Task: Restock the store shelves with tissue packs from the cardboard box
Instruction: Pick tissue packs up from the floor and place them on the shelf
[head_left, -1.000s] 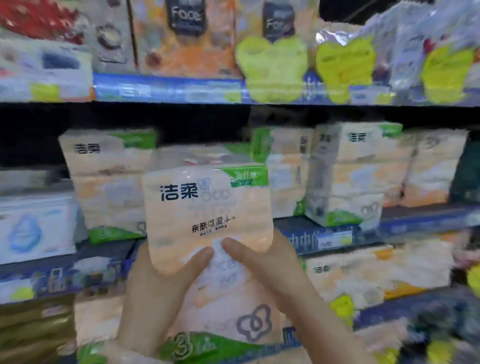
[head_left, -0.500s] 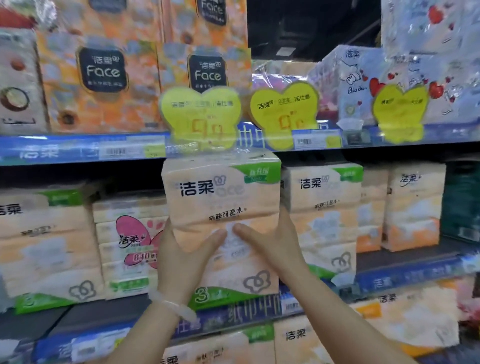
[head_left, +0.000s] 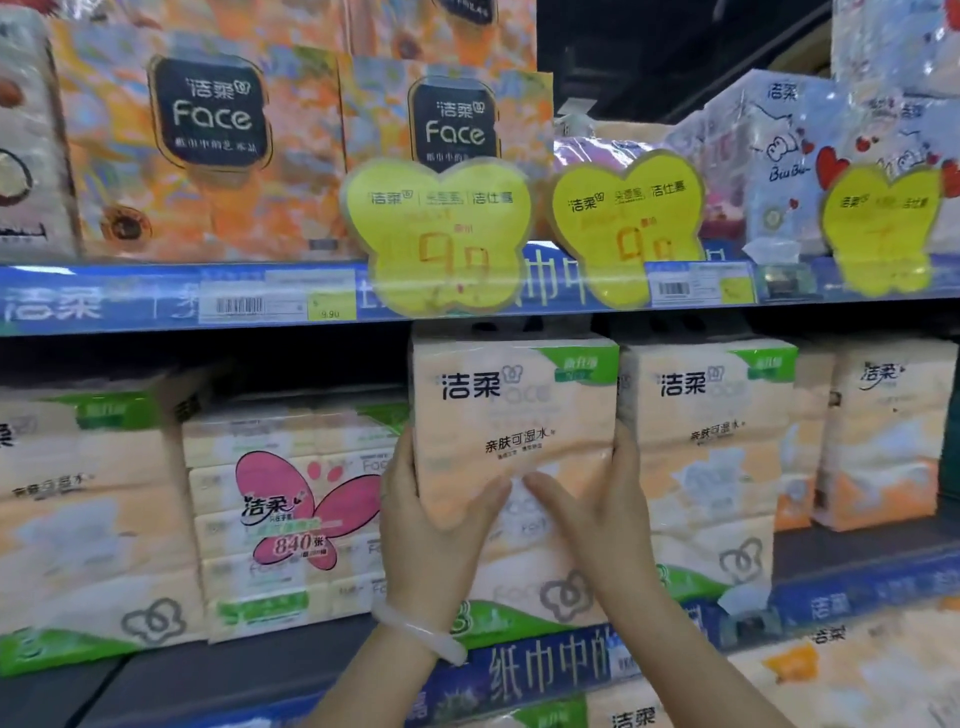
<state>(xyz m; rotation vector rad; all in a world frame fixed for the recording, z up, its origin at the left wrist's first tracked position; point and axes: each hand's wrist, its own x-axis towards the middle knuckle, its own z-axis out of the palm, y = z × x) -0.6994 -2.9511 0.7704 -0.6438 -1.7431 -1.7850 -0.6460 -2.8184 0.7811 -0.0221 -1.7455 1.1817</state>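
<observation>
1. 2 hands grip 1 tissue pack (head_left: 511, 441): left hand (head_left: 428, 525) and right hand (head_left: 608, 519) wrap its sides, thumbs pressed on the front.
2. It stands upright at the middle shelf (head_left: 857, 582) front, just beside a matching pack (head_left: 711, 457).
3. Best push it straight back, base flat, squared against that neighbour, clear of the butterfly-print pack (head_left: 291, 519).

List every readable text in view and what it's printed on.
"洁柔" and "亲肤可湿水": held tissue pack, gripped by left hand and right hand.
"洁柔 Face": orange packs on the upper shelf.
"洁柔", "9.9": yellow price sign.
"9.90": shelf tag.
"洁柔", "840张": pink butterfly pack.
"纸巾中的": shelf strip.
Small print and barcodes: too blurred.
</observation>
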